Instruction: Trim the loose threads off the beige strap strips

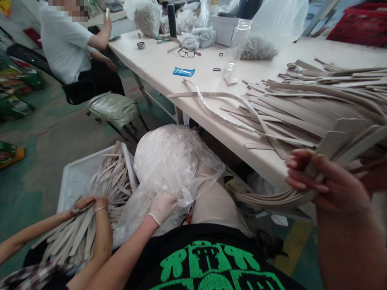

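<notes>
My right hand is closed around a thick bundle of long beige strips that curves down off the table edge. A big heap of the same strips covers the table on the right. My left hand, in a white glove, grips a crumpled clear plastic bag resting on my lap by the table's edge.
At lower left a co-worker's two hands gather strips over a white tray. Another person sits at the far left end of the table. Glasses, a blue packet, bags and a red crate lie on the table.
</notes>
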